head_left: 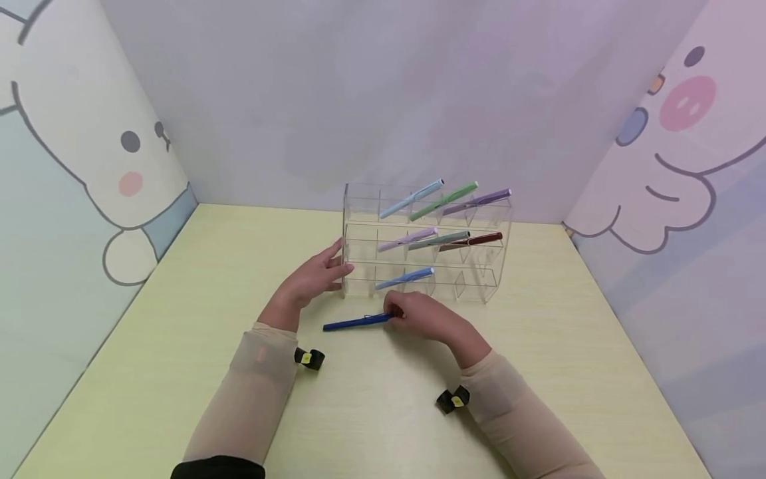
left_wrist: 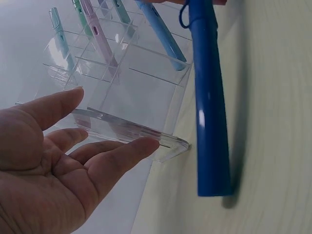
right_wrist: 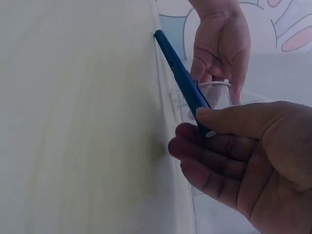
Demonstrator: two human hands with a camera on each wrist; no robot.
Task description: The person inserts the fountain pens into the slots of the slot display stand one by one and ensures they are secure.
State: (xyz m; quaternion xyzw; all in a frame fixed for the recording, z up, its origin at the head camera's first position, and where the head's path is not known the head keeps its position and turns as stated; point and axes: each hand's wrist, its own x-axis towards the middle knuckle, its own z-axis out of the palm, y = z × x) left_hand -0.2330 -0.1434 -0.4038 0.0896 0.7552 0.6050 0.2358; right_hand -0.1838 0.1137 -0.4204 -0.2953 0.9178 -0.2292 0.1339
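Note:
My right hand (head_left: 421,316) pinches a dark blue pen (head_left: 356,322) at its clip end, between thumb and fingers. The pen points left, low over the table in front of a clear acrylic pen rack (head_left: 346,233). At the rack's left side is my left hand (head_left: 314,276), its fingers spread and fairly straight against the side panel. On the rack's lowest tier lies a lighter blue pen (head_left: 405,278). In the left wrist view the dark blue pen (left_wrist: 209,107) crosses close in front of the rack.
The middle tier holds a lilac pen (head_left: 407,239), a grey-green pen (head_left: 439,240) and a dark red pen (head_left: 473,241). Above them lie a pale blue pen (head_left: 411,198), a green pen (head_left: 444,201) and a purple pen (head_left: 477,201). Cartoon-printed panels (head_left: 652,166) flank the table (head_left: 179,319).

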